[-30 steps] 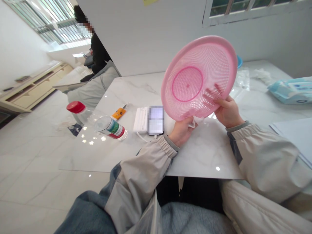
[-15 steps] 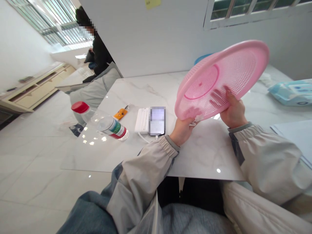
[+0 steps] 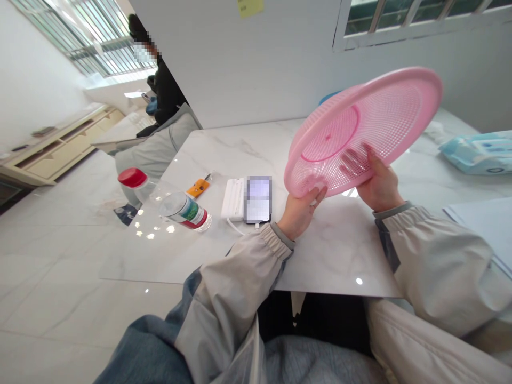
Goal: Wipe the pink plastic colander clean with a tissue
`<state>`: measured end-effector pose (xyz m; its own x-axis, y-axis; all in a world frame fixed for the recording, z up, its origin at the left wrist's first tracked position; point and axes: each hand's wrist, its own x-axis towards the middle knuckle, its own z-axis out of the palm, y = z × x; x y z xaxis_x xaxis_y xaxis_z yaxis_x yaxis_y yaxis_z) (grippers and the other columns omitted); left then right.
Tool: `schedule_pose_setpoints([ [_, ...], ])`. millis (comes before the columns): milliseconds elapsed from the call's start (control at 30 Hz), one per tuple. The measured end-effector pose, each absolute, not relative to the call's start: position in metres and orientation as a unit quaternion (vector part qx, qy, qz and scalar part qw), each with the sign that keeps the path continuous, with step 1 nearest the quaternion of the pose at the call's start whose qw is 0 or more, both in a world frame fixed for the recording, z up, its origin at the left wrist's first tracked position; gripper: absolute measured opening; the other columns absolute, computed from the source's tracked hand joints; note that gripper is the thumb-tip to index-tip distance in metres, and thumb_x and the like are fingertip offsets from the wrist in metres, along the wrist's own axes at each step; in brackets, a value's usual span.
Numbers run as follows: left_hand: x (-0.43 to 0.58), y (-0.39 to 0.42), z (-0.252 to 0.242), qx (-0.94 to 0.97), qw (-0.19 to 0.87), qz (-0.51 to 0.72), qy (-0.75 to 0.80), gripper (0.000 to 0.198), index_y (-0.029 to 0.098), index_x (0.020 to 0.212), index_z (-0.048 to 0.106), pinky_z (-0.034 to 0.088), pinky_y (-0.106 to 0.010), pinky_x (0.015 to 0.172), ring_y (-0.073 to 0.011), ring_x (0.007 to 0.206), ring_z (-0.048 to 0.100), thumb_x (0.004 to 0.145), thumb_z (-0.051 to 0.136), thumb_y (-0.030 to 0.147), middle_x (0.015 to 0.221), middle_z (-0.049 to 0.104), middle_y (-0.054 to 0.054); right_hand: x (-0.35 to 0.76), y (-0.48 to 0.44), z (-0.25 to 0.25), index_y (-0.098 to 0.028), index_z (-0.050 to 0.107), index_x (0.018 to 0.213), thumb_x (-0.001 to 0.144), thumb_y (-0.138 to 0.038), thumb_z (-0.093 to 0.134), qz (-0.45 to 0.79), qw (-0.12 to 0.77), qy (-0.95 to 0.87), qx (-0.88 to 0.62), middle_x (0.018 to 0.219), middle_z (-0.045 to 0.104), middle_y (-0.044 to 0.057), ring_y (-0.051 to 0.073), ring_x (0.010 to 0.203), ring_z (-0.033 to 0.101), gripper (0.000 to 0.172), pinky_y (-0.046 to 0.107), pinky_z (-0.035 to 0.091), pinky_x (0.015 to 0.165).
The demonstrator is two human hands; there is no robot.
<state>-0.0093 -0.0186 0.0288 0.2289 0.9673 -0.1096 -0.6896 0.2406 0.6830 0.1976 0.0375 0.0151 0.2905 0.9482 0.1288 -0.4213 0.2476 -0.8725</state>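
Observation:
A round pink plastic colander with fine mesh is tilted above the table, its inside towards me. My right hand is closed on its lower right rim, thumb on the inside, the other fingers showing through the mesh from behind. Lower left, my left hand is closed around the rim, with fingertips curled at the front edge. A small white bit shows among the left fingers; most of it is hidden, and I cannot make out what it is.
Left of my hands lie a phone, a white power bank with a cable, an orange pouch and a red-capped bottle. A blue wipes pack and papers are at right. Further off sits a person.
The colander has shifted slightly left. My left fingers have curled further over the rim, covering most of the white crumpled bit that showed before. The right hand has moved slightly left with the rim.

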Motion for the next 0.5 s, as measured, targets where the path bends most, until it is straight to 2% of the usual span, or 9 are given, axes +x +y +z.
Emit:
schedule_pose_setpoints([
  [167,-0.008,-0.015,0.026,0.237,0.732,0.578,0.272,0.040,0.020,0.119,0.074,0.051,-0.049,0.128,-0.0291,0.151,0.062,0.082,0.083,0.006,0.139,0.075,-0.006,0.188,0.033,0.016,-0.038,0.076,0.117,0.094,-0.060,0.083,0.498,0.696,-0.355,-0.376,0.128,0.084,0.001,0.031,0.139,0.075,0.033,0.058,0.062,0.119],
  [333,-0.008,-0.015,0.028,0.240,0.730,0.582,0.266,0.045,0.022,0.122,0.074,0.054,-0.048,0.127,-0.0278,0.150,0.062,0.081,0.084,0.006,0.142,0.074,-0.004,0.174,0.023,0.020,-0.033,0.075,0.119,0.088,-0.073,0.084,0.578,0.642,-0.359,-0.355,0.128,0.085,0.006,0.035,0.140,0.074,0.051,0.063,0.063,0.118],
  [400,-0.008,-0.016,0.030,0.246,0.725,0.587,0.264,0.045,0.022,0.123,0.073,0.055,-0.048,0.127,-0.0282,0.150,0.062,0.081,0.084,0.007,0.142,0.073,-0.005,0.172,0.022,0.019,-0.032,0.075,0.120,0.087,-0.072,0.086,0.593,0.629,-0.360,-0.350,0.127,0.085,0.008,0.037,0.140,0.073,0.053,0.064,0.065,0.115],
  [500,-0.010,-0.017,0.033,0.256,0.713,0.592,0.277,0.046,0.022,0.124,0.073,0.056,-0.050,0.125,-0.0299,0.149,0.063,0.081,0.084,0.008,0.142,0.073,-0.005,0.175,0.025,0.018,-0.031,0.077,0.114,0.087,-0.061,0.090,0.584,0.633,-0.363,-0.356,0.126,0.086,0.006,0.036,0.142,0.072,0.042,0.061,0.064,0.118],
])
